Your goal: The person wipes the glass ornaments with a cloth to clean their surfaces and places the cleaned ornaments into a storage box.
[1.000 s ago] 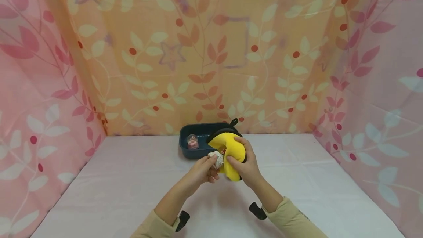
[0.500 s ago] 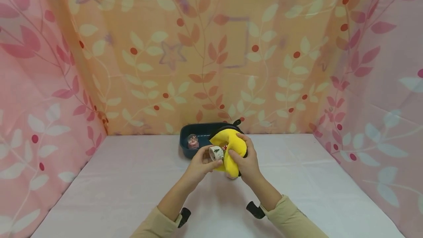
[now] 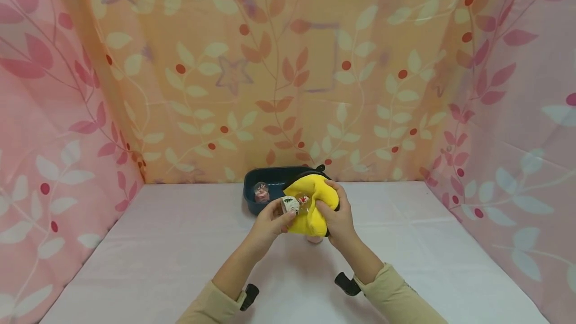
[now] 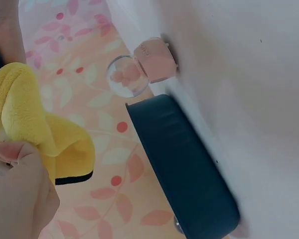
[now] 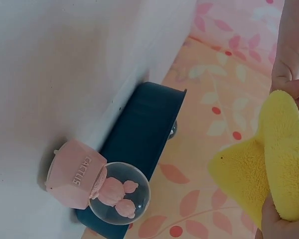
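Observation:
My left hand [image 3: 270,221] grips a small snow globe [image 3: 290,205] by its white base with a dark tree pattern. The globe's clear dome, with a red and white figure inside, points toward the cloth. My right hand [image 3: 340,216] holds a yellow cloth [image 3: 312,186] with black edging, bunched and folded around the dome's far side. In the left wrist view the cloth [image 4: 65,144] hangs beside the fingers. Below the cloth stands a pink-based snow globe [image 5: 77,174] marked CACTUS, mostly hidden in the head view.
A dark blue tray [image 3: 256,208] stands at the back of the white table [image 3: 180,254], near the patterned backdrop. Another globe with a pink base [image 3: 262,193] sits in its left part. Black wrist mounts [image 3: 348,284] show below both forearms.
My left hand has turned the white-based globe, so its tree pattern and dome come into sight. The cloth has spread, and my right hand has shifted slightly right.

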